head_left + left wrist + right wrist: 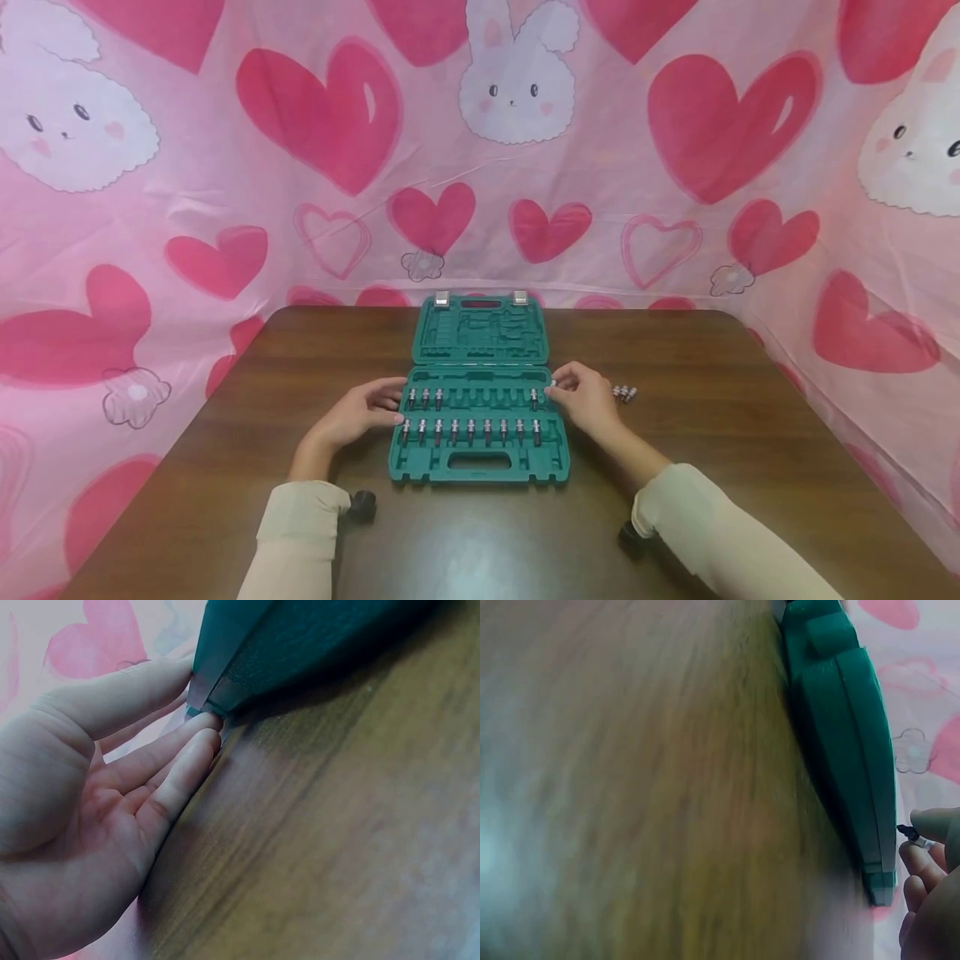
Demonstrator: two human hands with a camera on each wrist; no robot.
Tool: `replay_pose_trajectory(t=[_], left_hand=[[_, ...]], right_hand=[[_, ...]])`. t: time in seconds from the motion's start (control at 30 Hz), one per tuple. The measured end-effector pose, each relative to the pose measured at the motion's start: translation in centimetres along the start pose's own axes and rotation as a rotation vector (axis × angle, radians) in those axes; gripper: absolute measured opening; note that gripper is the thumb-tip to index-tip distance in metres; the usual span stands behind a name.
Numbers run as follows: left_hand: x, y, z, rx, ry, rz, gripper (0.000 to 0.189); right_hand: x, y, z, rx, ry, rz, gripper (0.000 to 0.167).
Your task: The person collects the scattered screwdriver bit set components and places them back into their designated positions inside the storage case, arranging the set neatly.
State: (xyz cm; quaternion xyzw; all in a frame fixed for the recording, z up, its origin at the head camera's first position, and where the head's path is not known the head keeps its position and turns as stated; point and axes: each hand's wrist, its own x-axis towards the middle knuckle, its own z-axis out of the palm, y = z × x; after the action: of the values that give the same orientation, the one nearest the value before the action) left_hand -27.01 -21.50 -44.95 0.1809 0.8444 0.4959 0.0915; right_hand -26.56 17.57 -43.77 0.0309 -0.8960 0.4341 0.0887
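A green tool case (480, 460) lies unfolded on the table. Silver-topped bit sockets (471, 429) fill a front row, and a few more stand at both ends of the row behind it. My right hand (587, 402) pinches a small bit socket (921, 840) between thumb and fingertips, at the right end of the back row. In the right wrist view its dark tip points toward the case. My left hand (354, 415) rests against the case's left side, its fairly straight fingers (184, 769) touching low along the wall and the thumb near the rim.
Several loose bit sockets (625, 392) lie on the wooden table (697, 358) right of the case, just beyond my right hand. The case lid (480, 329), with two metal latches, lies folded back. A pink heart-patterned cloth (480, 225) hangs behind the table.
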Motion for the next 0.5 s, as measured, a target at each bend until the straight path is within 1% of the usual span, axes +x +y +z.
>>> replay_pose_trajectory(t=[0.2, 0.37, 0.5], left_hand=[[0.0, 0.0, -0.1, -0.010, -0.003, -0.007, 0.061], [-0.1, 0.1, -0.1, -0.016, 0.001, -0.018, 0.061], [0.1, -0.1, 0.1, -0.017, -0.006, -0.008, 0.061]], right_hand=[[0.2, -0.8, 0.6, -0.002, -0.009, 0.005, 0.016], [0.2, -1.5, 1.3, 0.021, -0.033, 0.005, 0.014], [0.0, -1.5, 1.8, 0.004, -0.034, 0.007, 0.014]])
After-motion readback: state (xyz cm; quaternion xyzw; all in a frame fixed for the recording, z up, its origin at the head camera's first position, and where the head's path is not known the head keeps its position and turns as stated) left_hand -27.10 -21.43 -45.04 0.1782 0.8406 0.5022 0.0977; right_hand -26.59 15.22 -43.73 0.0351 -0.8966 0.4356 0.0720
